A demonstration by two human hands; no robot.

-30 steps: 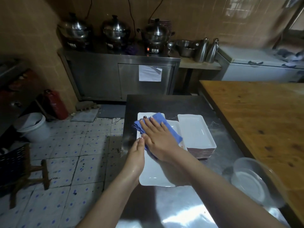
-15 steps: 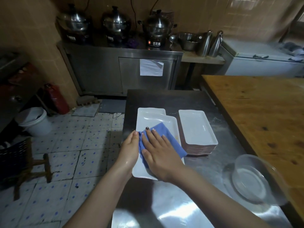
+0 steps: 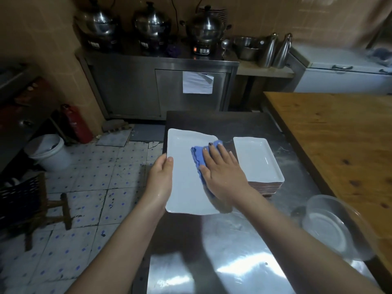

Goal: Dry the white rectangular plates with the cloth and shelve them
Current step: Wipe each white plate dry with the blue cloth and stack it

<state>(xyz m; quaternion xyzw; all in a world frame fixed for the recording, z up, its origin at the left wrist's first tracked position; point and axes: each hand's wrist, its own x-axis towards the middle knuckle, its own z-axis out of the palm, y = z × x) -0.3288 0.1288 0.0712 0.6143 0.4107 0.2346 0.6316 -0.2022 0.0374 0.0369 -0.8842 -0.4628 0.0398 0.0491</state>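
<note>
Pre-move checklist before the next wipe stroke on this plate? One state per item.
1. Grip: left hand holds the plate by its left rim: ok.
2. Contact: right hand lies flat on the blue cloth: ok.
3. Cloth sits on the plate's face, not off its edge: ok.
4. Plate fully dry: cannot tell.
5. Top of the stack of plates is bare and can take another: ok.
6. Path: clear bowl stands off to the right, away from the stroke: ok.

Steel table (image 3: 233, 262), plate stack (image 3: 257, 160), glass bowl (image 3: 331, 225)
</note>
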